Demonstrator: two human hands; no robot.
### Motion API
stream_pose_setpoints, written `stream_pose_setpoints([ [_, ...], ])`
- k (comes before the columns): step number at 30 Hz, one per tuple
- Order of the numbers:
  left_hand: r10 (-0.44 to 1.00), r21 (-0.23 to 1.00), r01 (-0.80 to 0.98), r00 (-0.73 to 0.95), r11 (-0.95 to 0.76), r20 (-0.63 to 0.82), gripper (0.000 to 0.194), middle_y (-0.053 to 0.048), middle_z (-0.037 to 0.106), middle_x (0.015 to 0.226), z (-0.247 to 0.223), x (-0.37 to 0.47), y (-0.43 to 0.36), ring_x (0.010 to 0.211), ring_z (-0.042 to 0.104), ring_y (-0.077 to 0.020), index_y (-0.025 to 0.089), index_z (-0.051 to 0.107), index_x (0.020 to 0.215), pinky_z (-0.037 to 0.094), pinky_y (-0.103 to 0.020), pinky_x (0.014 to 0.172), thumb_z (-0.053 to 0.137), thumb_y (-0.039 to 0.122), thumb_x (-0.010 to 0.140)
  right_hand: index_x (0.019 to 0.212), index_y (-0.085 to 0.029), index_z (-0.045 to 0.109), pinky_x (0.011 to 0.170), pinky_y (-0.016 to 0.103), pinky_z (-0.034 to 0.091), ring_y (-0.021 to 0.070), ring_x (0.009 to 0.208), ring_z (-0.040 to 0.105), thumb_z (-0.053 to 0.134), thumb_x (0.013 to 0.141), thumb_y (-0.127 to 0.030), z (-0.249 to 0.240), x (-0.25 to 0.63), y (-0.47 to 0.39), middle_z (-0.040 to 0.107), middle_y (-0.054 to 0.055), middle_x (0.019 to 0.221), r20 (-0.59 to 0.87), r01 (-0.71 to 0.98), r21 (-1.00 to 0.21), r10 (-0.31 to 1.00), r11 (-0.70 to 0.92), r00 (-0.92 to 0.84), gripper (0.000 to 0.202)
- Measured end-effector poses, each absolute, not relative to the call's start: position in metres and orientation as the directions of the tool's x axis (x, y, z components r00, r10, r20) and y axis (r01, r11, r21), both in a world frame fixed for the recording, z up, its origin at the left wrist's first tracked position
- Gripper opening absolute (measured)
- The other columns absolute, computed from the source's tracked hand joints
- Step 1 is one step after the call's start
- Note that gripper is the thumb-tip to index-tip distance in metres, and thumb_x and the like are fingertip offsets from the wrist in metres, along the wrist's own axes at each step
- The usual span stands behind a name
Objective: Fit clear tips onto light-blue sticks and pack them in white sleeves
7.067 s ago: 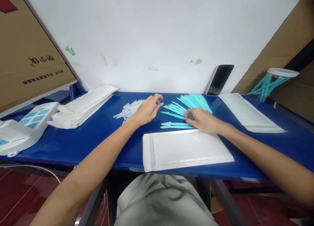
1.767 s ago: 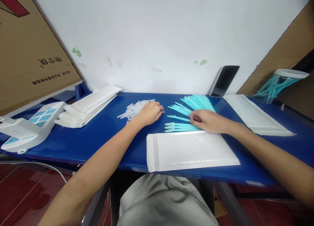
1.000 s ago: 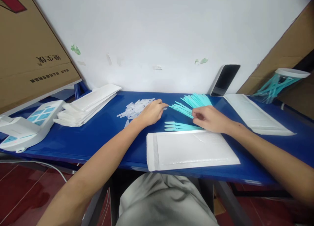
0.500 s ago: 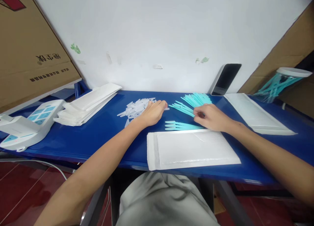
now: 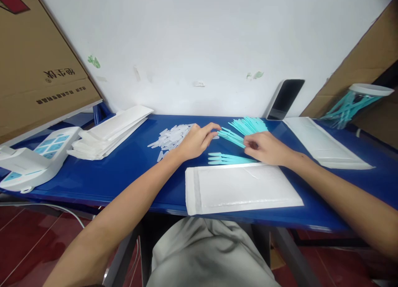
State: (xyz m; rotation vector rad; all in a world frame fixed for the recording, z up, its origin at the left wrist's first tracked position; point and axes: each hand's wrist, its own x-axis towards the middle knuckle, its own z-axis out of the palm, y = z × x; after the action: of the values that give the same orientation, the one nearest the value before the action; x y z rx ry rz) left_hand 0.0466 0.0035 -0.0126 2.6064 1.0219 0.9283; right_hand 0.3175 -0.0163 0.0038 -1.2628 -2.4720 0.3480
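Mid-frame, the left hand (image 5: 195, 142) has reached rightward to the turquoise sticks (image 5: 230, 137), thumb and finger slightly parted, bringing work to their tips. Right hand (image 5: 268, 148) curled; pinch hidden

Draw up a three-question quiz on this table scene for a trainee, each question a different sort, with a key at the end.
1. True or false: the middle white mailer lies nearer the person's lap than the fanned sticks do.
2. Which hand is nearer the pile of translucent pieces?
3. Fill the gap: the white-rimmed container at the far right holds thin pieces coloured ____.

Key:
1. True.
2. The left hand.
3. Turquoise.
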Motion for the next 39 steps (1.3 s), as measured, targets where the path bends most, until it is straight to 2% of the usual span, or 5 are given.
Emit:
stream_pose_setpoints([
  [7, 0.758, 0.417, 0.656, 0.399, -0.629, 0.516, 0.042, -0.001, 0.063, 0.078, -0.017, 0.044, 0.008, 0.078, 0.061, -0.0184, 0.021, 0.067, 0.107, 0.039, -0.036, 0.086, 0.031, 0.005, 0.091, 0.062, -0.023, 0.045, 0.057, 0.030, 0.033, 0.0147, 0.055, 0.046, 0.052, 0.079, -0.024, 0.002, 0.319, -0.015, 0.049, -0.003, 0.057, 0.169, 0.735, -0.357, 0.814, 0.576, -0.556, 0.019],
  [19, 0.789, 0.668, 0.460, 0.132, -0.586, 0.601, 0.023, 0.001, 0.041, 0.056, -0.016, 0.043, 0.011, 0.055, 0.045, -0.0160, 0.022, 0.039, 0.060, 0.036, -0.030, 0.058, 0.034, 0.016, 0.082, 0.068, -0.024, 0.046, 0.058, 0.030, 0.034, 0.0146, 0.055, 0.044, 0.050, 0.084, -0.027, 0.003, 0.319, -0.017, 0.048, -0.003, 0.058, 0.162, 0.700, -0.411, 0.802, 0.585, -0.575, 0.016],
  [22, 0.790, 0.707, 0.395, 0.087, -0.586, 0.606, 0.024, 0.001, 0.041, 0.057, -0.016, 0.042, 0.013, 0.056, 0.045, -0.0153, 0.021, 0.043, 0.065, 0.038, -0.029, 0.058, 0.034, 0.016, 0.086, 0.070, -0.024, 0.045, 0.058, 0.030, 0.033, 0.0144, 0.055, 0.043, 0.049, 0.086, -0.027, 0.003, 0.320, -0.017, 0.048, -0.004, 0.058, 0.161, 0.693, -0.410, 0.795, 0.593, -0.585, 0.017],
  [29, 0.847, 0.831, 0.163, 0.116, -0.531, 0.519, 0.017, -0.003, 0.073, 0.093, -0.018, 0.047, 0.015, 0.071, 0.063, -0.0125, 0.022, 0.048, 0.108, 0.048, -0.025, 0.065, 0.051, 0.036, 0.099, 0.082, -0.024, 0.048, 0.060, 0.031, 0.034, 0.0167, 0.057, 0.047, 0.044, 0.098, -0.038, 0.002, 0.321, -0.015, 0.052, -0.003, 0.062, 0.144, 0.696, -0.401, 0.791, 0.596, -0.594, 0.021],
  [39, 0.937, 0.937, -0.038, 0.010, -0.349, 0.349, 0.025, -0.001, 0.069, 0.073, -0.014, 0.046, 0.021, 0.060, 0.057, -0.0089, 0.014, 0.072, 0.082, 0.046, -0.023, 0.060, 0.081, 0.036, 0.075, 0.095, -0.025, 0.046, 0.063, 0.032, 0.034, 0.0184, 0.059, 0.049, 0.033, 0.104, -0.043, -0.004, 0.325, -0.012, 0.053, -0.002, 0.066, 0.159, 0.685, -0.394, 0.780, 0.612, -0.605, 0.025],
])
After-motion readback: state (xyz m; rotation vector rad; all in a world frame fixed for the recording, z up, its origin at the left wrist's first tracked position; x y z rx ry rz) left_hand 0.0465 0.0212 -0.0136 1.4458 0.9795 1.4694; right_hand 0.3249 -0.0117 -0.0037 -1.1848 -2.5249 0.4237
